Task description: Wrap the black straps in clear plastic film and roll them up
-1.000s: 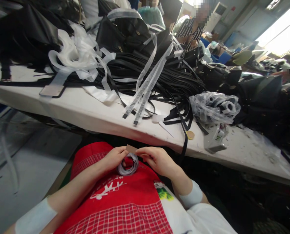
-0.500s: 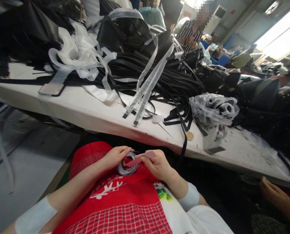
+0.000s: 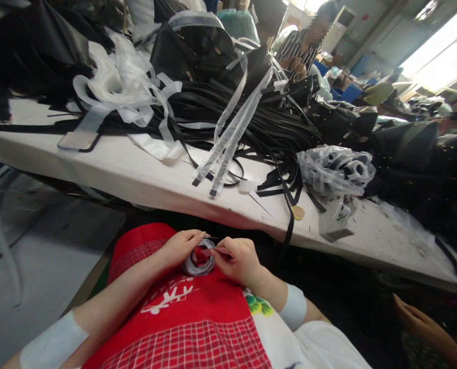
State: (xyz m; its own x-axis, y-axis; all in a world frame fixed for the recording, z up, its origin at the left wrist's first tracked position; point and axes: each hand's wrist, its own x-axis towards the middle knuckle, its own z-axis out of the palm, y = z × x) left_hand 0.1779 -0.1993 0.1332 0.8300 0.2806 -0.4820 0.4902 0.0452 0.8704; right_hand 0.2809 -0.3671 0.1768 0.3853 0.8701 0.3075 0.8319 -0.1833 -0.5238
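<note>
Both my hands rest on my red apron, just below the white table's front edge. My left hand is curled round a small grey coil of tape or strap, holding it against my lap. My right hand pinches a thin pinkish-brown strip whose end points into the coil's opening. The two hands almost touch over the coil.
The white table carries a big heap of black straps, clear plastic ribbons, black bags and a plastic bag of parts. A person in a striped top works behind. Someone else's hand shows lower right.
My right hand has come back toward the coil, bringing the strip from beside it down into its opening. The other person's hand at lower right has shifted lower.
</note>
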